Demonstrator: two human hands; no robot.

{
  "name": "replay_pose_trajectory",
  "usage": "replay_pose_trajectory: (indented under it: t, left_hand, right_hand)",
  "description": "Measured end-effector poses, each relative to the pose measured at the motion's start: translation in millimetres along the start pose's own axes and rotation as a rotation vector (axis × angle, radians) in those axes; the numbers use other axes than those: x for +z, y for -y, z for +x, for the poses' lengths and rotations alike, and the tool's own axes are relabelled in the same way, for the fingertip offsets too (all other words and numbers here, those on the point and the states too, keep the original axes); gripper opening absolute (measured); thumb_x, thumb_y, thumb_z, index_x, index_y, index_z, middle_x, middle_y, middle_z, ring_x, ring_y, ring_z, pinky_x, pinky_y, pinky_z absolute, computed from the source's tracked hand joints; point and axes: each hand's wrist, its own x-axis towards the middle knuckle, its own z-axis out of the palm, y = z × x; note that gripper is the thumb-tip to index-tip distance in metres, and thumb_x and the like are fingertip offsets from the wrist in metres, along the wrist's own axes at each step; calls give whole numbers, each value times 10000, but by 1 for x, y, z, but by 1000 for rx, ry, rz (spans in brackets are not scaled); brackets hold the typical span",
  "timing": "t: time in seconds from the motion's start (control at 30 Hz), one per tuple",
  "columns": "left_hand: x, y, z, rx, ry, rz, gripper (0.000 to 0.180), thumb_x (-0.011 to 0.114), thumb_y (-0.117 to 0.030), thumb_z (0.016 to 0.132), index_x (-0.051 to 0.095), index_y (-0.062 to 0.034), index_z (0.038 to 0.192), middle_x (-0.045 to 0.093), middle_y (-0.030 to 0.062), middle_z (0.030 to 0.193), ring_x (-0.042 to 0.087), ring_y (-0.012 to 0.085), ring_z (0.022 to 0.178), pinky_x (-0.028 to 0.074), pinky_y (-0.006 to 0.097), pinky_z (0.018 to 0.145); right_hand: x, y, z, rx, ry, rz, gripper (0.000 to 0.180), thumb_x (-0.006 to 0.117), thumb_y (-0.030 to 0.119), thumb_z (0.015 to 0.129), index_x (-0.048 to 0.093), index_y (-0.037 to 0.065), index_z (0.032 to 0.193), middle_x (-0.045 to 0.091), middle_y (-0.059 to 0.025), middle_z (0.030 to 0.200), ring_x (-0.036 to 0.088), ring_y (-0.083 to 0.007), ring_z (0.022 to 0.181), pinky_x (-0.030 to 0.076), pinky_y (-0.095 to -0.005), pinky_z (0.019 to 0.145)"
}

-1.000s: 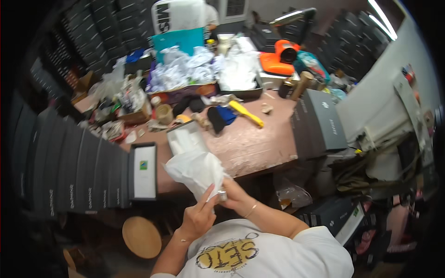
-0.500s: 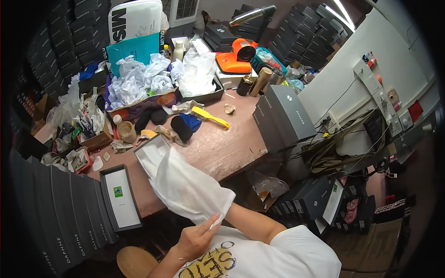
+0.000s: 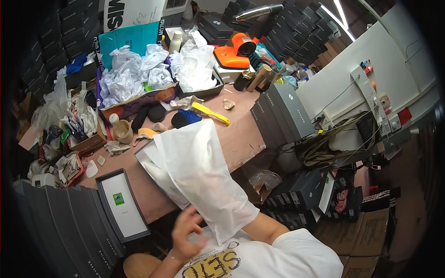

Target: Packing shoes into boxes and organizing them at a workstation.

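A translucent white bag [image 3: 208, 178] covers my right hand, and my right forearm [image 3: 266, 230] goes into its mouth. The hand shows only as a faint pinkish shape through the material, so its fingers cannot be made out. Near the bag's lower left edge, my left hand [image 3: 187, 234] is off it, open with fingers apart and holding nothing. Partly beneath the bag, a long shoe box [image 3: 147, 156] with pale contents lies on the table. A dark-rimmed box lid [image 3: 132, 208] with a green sticker inside is to the left.
A yellow-handled brush [image 3: 211, 112] and dark pads [image 3: 156, 112] lie on the pink table [image 3: 243, 134]. Crumpled paper [image 3: 134, 74] fills a purple box behind. Stacked dark shoe boxes stand at the right [image 3: 282, 111] and lower left [image 3: 69, 227]. An orange device [image 3: 234, 53] sits farther back.
The bag has swung up and right, spreading over my right forearm and uncovering more of the box. My left hand has let go of the bag's edge and opened.
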Motion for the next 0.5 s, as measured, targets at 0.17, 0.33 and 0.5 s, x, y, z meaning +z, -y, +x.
replay_pose_trajectory:
  t: [0.17, 0.33, 0.5]
  left_hand:
    - [11, 19, 53, -195, -473, -599, 1023, 748, -574, 704, 270, -59, 1447, 478, 115, 1343, 452, 251, 1250, 356, 410, 1057]
    - [-3, 51, 26, -101, -706, -936, 874, 810, -366, 731, 334, -60, 1396, 483, 86, 1304, 477, 232, 1203, 406, 398, 1019]
    - [-53, 8, 8, 14, -1101, -354, 574, 660, -44, 770, 456, -14, 1305, 541, 76, 1220, 547, 226, 1094, 430, 356, 970]
  right_hand:
    - [27, -23, 31, -3, 104, -85, 516, 459, 173, 975, 293, 26, 1441, 392, -140, 1434, 446, -206, 1269, 392, -312, 1026]
    - [60, -31, 61, -87, 420, -358, 524, 468, 175, 971, 294, 24, 1442, 393, -143, 1435, 458, -206, 1261, 413, -316, 1007]
    - [21, 2, 41, -111, 914, -591, 532, 478, 177, 968, 295, 21, 1443, 394, -146, 1436, 470, -206, 1252, 433, -320, 989]
